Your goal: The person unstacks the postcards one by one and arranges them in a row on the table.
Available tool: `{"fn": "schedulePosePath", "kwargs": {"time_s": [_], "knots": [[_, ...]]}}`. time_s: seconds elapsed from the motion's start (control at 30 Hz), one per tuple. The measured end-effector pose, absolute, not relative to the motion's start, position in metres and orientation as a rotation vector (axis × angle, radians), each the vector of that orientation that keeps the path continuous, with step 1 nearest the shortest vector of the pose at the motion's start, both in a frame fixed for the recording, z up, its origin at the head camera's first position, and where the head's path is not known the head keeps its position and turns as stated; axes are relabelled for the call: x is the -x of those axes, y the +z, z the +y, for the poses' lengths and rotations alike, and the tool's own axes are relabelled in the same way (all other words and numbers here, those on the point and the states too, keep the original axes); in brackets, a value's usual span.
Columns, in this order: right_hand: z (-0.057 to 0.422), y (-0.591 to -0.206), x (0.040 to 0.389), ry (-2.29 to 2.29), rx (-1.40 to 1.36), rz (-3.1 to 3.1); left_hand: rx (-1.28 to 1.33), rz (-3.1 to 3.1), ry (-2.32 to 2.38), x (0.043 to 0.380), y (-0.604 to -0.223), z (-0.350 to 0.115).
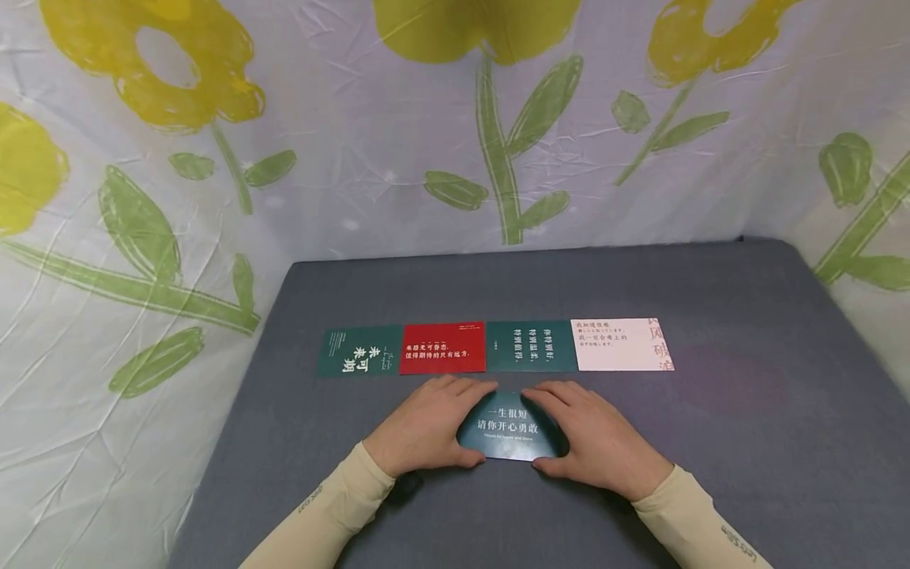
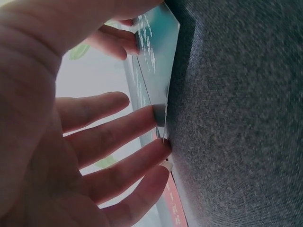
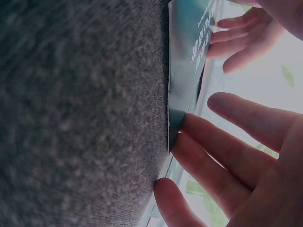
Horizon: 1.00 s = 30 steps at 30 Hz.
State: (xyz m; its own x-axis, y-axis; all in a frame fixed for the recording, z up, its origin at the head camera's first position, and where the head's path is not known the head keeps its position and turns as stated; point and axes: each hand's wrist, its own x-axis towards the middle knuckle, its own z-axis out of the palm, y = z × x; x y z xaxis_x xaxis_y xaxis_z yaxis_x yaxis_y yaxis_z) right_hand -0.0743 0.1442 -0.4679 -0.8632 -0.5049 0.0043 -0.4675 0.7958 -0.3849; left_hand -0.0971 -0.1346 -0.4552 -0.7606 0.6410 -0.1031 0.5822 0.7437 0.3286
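Note:
A dark teal card point(image 1: 508, 427) with white lettering lies between the two hands, just above the grey cloth in the wrist views. My left hand point(image 1: 437, 423) holds its left end, thumb at the near corner and fingers along the far side. At the right end, my right hand point(image 1: 600, 435) holds it the same way. Beyond them runs a row of cards: a green card point(image 1: 360, 350), a red card point(image 1: 444, 348), another green card point(image 1: 532, 346) and a pale pink card point(image 1: 622, 345). The teal card's ends are partly hidden by the hands.
Dark grey cloth covers the table point(image 1: 746, 442). A white curtain point(image 1: 341, 158) with yellow flowers and green leaves hangs behind the table's far edge and down the sides. The row of cards lies close beyond the fingertips.

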Motion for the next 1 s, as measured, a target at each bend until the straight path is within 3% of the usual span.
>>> {"fn": "schedulePosePath", "kwargs": {"time_s": [1.0], "knots": [[0.159,-0.46,0.077,-0.579,0.827,2.883,-0.964,2.723,0.416,0.097,-0.453,-0.121]]}}
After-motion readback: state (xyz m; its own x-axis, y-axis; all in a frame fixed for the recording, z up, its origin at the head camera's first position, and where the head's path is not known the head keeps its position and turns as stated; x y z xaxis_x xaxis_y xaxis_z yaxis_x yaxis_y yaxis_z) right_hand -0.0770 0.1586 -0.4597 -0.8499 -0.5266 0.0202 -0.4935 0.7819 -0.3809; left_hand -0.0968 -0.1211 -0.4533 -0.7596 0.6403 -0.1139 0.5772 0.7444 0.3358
